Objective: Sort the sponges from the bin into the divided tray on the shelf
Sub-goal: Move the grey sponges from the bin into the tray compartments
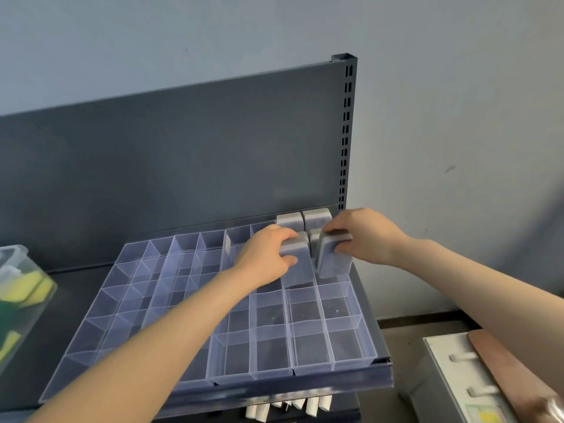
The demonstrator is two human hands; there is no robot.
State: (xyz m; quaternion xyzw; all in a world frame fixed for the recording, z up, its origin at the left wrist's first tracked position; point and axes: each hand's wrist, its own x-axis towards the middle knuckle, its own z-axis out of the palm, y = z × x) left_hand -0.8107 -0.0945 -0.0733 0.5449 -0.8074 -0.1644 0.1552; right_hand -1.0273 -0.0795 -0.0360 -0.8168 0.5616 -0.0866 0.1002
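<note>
Noted: two back sponges [290, 221] stood in the divided tray's [305, 371] far-right corner, left grip [265, 254] clasped one grey sponge [297, 265] and right grip [363, 236] a second grey sponge [333, 259] just in front, most compartments unfilled, yellow sponges [29, 286] left in the bin [12, 250].

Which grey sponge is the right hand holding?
The front-right grey sponge, at the tray edge, gripped by the right hand; the left hand holds its neighbour.
</note>
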